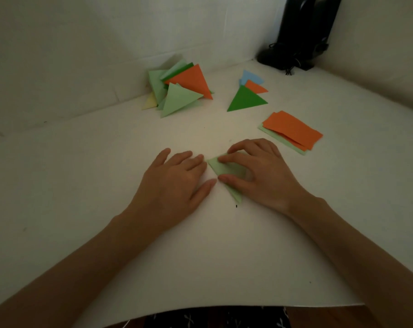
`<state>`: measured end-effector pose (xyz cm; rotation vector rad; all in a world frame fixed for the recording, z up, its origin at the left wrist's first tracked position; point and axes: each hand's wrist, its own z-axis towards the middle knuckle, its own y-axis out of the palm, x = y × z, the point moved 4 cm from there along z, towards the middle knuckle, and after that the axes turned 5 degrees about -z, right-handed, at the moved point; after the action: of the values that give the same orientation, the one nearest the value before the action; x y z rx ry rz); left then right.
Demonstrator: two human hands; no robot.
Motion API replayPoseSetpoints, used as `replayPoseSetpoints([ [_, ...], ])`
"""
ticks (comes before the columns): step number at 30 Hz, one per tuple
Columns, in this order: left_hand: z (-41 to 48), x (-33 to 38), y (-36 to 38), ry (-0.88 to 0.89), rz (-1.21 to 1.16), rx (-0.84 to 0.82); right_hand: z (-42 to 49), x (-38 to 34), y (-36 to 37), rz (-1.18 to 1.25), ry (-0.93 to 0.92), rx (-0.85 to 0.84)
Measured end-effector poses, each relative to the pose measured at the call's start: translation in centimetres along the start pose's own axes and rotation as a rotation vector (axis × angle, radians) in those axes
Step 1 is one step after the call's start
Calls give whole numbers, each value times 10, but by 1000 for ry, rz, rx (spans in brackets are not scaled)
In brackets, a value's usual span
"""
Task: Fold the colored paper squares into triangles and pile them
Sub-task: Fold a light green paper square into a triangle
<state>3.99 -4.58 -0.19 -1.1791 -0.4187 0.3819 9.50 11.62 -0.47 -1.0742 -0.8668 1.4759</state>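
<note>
At the middle of the white bench (101, 185), the right grip (260, 172) presses outstretched fingers on a light green folded triangle (232, 172); the left grip (174, 178) lies flat and empty just beside it.

No legible text, labels, brands or numbers. Plain and unprinted: light-green paper (229, 170) under right hand (260, 174) fingers (233, 159), folded triangles (191, 81) and orange sheets (293, 131) beyond the fingertips, black device (300, 31) far past them. Tiny black speck (236, 206) just below the right thumb, unreadable.
</note>
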Motion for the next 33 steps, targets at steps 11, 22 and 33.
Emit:
replayPoseSetpoints([
  [11, 19, -19, 3, -324, -459, 66, 1, -3, -2, 328, 8, -176],
  [22, 21, -10, 2, -386, -535, -9, 9, 2, -2, 249, 116, -130],
  [33, 20, -4, -2, -95, -410, 79, 5, -17, -13, 126, -114, 15],
])
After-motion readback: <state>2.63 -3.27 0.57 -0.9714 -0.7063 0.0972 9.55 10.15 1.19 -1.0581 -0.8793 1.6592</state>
